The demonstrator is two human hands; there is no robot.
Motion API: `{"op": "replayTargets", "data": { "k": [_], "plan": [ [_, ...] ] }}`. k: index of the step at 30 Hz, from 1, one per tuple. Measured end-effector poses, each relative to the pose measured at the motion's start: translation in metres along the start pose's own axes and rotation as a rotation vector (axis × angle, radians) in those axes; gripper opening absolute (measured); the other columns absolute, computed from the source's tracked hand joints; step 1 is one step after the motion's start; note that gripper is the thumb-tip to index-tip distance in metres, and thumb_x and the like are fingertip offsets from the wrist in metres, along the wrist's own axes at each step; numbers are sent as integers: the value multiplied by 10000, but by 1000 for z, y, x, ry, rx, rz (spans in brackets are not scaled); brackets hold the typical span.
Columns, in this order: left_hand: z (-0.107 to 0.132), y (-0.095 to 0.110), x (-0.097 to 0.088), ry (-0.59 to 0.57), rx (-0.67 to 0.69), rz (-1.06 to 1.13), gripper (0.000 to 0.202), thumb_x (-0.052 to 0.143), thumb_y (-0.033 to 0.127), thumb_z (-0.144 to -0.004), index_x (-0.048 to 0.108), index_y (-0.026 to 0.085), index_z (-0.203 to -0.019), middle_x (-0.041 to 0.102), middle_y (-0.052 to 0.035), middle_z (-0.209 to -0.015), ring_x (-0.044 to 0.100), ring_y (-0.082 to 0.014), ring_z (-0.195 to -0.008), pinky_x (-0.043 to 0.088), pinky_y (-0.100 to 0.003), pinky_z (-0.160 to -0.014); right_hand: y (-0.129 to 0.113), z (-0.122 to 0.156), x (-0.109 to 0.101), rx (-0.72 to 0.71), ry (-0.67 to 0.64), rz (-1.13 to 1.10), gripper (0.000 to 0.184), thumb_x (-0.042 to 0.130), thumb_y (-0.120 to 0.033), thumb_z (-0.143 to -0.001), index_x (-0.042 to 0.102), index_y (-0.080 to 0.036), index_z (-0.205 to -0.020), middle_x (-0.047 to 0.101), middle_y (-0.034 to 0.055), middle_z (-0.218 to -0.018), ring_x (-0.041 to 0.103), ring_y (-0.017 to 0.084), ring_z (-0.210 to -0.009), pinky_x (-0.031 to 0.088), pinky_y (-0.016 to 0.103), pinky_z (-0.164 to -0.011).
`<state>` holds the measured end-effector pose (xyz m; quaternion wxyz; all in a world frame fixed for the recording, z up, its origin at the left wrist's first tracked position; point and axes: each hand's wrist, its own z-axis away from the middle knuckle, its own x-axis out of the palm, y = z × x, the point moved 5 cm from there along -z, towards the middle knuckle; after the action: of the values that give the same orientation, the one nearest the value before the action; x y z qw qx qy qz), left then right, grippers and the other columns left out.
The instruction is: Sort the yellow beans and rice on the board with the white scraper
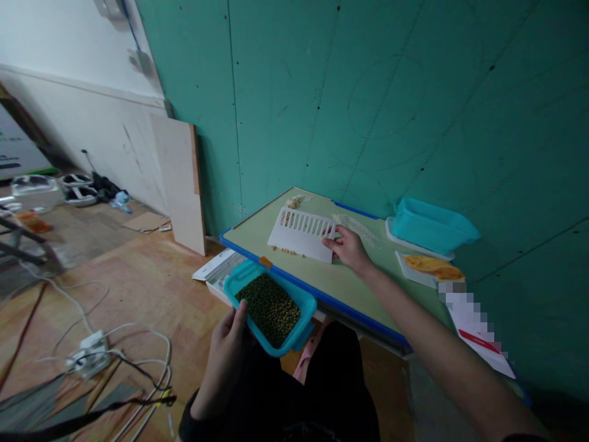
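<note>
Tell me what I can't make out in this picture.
In the head view:
- Left hand: partly hidden beneath the teal container.
- Tabletop: partly covered by the white slotted plate.
- White sheet: partly masked by pixelation.
- Right arm: upper part cut off by the bottom edge.

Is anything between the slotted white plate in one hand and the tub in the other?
Yes: tan beans at the near edge of the slotted white plate, then the blue table rim beside the turquoise tub.

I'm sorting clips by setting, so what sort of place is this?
Probably a makeshift indoor workroom, perhaps not fully fitted out: the green wall looks like unfinished panelling, a board leans upright near it, and what looks like a power strip lies on the floor.
</note>
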<state>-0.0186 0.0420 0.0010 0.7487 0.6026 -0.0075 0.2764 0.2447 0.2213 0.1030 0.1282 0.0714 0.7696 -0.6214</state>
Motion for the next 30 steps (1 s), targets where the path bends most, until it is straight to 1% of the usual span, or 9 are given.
{"op": "replayTargets", "data": {
  "k": [3, 5, 8, 12, 16, 19, 24, 26, 30],
  "plan": [
    [-2, -3, 2, -7, -8, 29, 473, 834, 597, -637, 640, 175, -728, 464, 74, -517, 430, -92, -453, 334, -213, -427, 2, 12, -12, -23, 42, 48, 418, 778, -480, -688, 634, -207, -969, 714, 13, -630, 691, 234, -556, 556, 325, -481],
    [-2, -3, 5, -2, -15, 51, 483, 841, 597, -623, 648, 173, -751, 456, 80, -511, 420, -93, -440, 325, -220, -419, 4, 20, -21, -50, 63, 89, 403, 759, -488, -716, 645, -208, -982, 714, 19, -624, 693, 240, -560, 569, 344, -504],
    [-1, -2, 7, 2, -12, 67, 478, 849, 589, -607, 616, 184, -704, 421, 92, -497, 392, -88, -425, 295, -225, -409, 7, 35, -32, -78, 86, 142, 359, 724, -495, -762, 649, -213, -971, 722, 26, -638, 697, 242, -573, 582, 361, -547],
    [-1, -5, 8, -14, -12, 63, 462, 831, 594, -627, 614, 192, -694, 441, 80, -507, 435, -109, -451, 327, -240, -430, 5, 57, -43, -92, 129, 202, 326, 703, -510, -791, 655, -227, -944, 729, 18, -656, 697, 237, -587, 580, 355, -575],
    [-2, -8, 7, -15, -6, 80, 455, 834, 580, -642, 626, 181, -711, 473, 71, -532, 434, -96, -461, 333, -226, -437, -3, 76, -46, -132, 167, 268, 305, 678, -512, -824, 653, -230, -936, 745, 24, -683, 704, 234, -609, 555, 331, -582],
    [-1, -9, 7, -3, -3, 90, 466, 833, 585, -650, 645, 173, -758, 518, 57, -558, 465, -102, -484, 362, -221, -451, -9, 87, -45, -171, 186, 332, 286, 663, -500, -849, 649, -226, -931, 759, 32, -716, 712, 232, -630, 532, 316, -586],
    [4, -11, 8, 2, 15, 62, 468, 819, 594, -668, 668, 169, -792, 545, 48, -567, 460, -108, -478, 358, -228, -444, -16, 106, -48, -194, 228, 394, 235, 656, -465, -863, 657, -240, -931, 782, 39, -780, 742, 245, -707, 552, 321, -653],
    [5, -12, 7, -1, 19, 55, 461, 807, 599, -682, 684, 175, -814, 544, 47, -558, 462, -117, -469, 353, -237, -437, -19, 112, -55, -201, 276, 391, 236, 657, -462, -864, 658, -239, -941, 787, 43, -803, 750, 245, -735, 557, 319, -677],
    [2, -16, 3, 3, 20, 26, 481, 805, 610, -674, 713, 179, -866, 542, 44, -531, 489, -145, -470, 344, -253, -424, -26, 120, -79, -201, 441, 467, 242, 651, -466, -860, 651, -234, -928, 785, 52, -784, 748, 244, -731, 538, 307, -656]
  ]
}}
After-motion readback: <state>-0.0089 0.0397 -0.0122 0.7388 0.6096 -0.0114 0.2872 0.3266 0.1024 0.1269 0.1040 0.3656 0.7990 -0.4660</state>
